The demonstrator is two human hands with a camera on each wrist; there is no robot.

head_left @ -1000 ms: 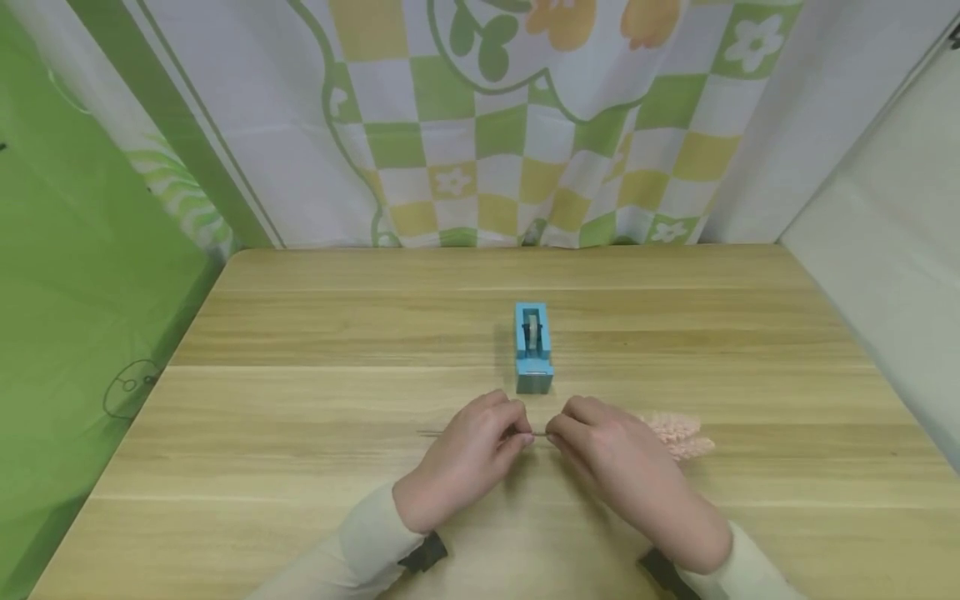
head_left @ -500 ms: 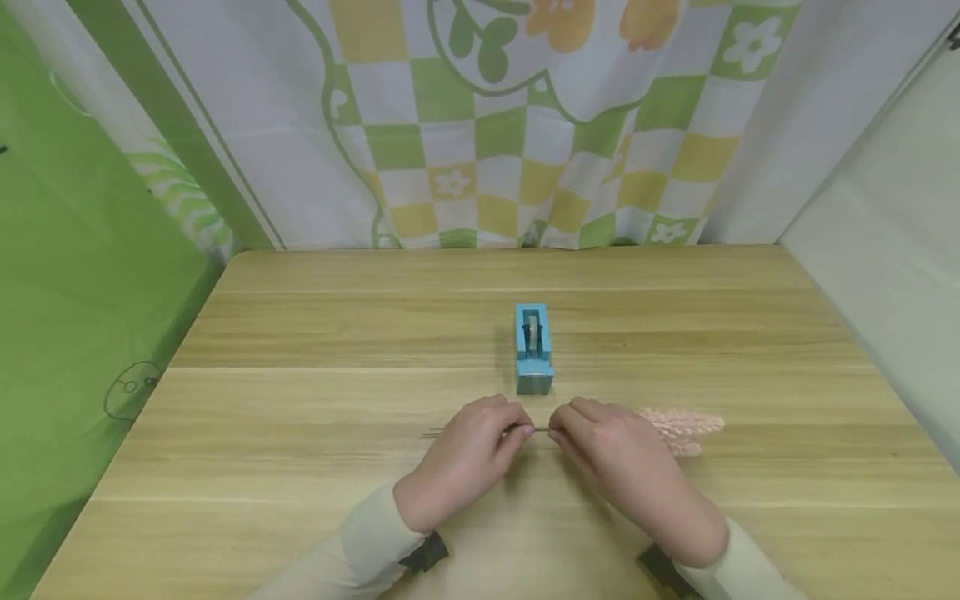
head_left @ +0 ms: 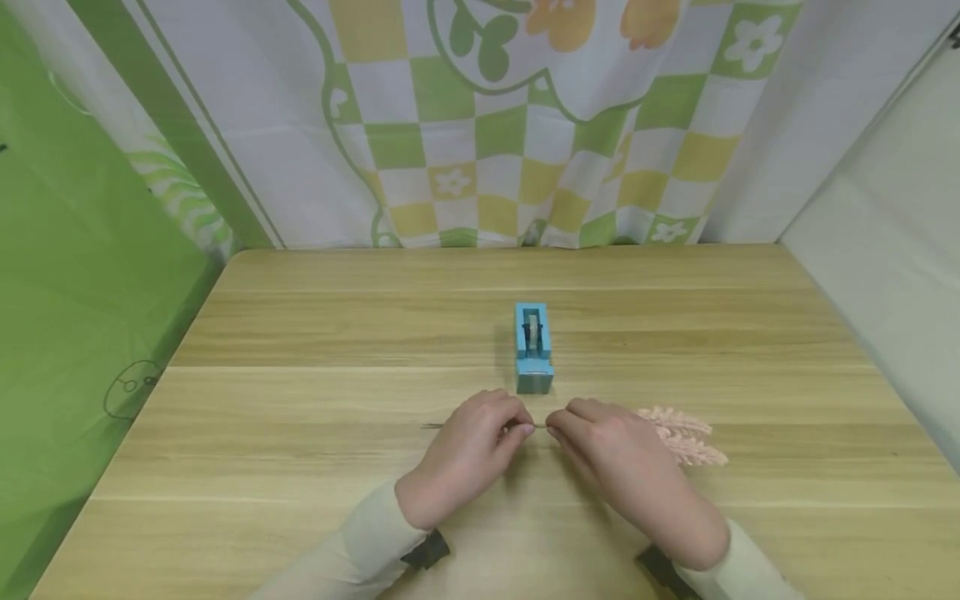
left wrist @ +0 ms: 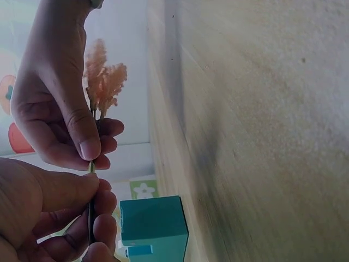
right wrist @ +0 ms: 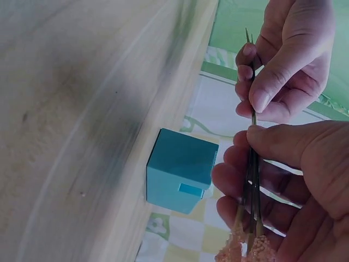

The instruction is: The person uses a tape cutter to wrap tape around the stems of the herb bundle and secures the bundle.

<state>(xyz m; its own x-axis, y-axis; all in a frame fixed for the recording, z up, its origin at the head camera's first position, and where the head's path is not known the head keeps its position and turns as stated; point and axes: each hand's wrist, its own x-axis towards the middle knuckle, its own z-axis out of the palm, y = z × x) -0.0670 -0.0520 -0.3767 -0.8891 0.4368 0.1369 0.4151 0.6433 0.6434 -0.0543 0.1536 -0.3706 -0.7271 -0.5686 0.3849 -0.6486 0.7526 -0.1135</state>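
A small bundle of artificial flower stems [right wrist: 254,180] with fluffy pale pink heads [head_left: 686,442] is held level above the table by both hands. My left hand [head_left: 472,450] pinches the thin stems between thumb and fingers, and their bare ends [head_left: 432,426] stick out to its left. Close beside it, my right hand [head_left: 618,467] grips the stems nearer the heads, which show past its far side. A short piece of stem shows between the two thumbs. In the right wrist view the stems run across the right fingers and fan apart toward the heads.
A blue tape dispenser [head_left: 533,350] with a roll of clear tape stands on the wooden table [head_left: 337,333], just beyond the hands. A checked curtain [head_left: 498,167] hangs along the table's back edge. Green fabric [head_left: 90,275] hangs at the left.
Both hands stay in nearly the same place on the stems. The pink heads have shifted and spread differently, and the bare ends at left lie closer together.
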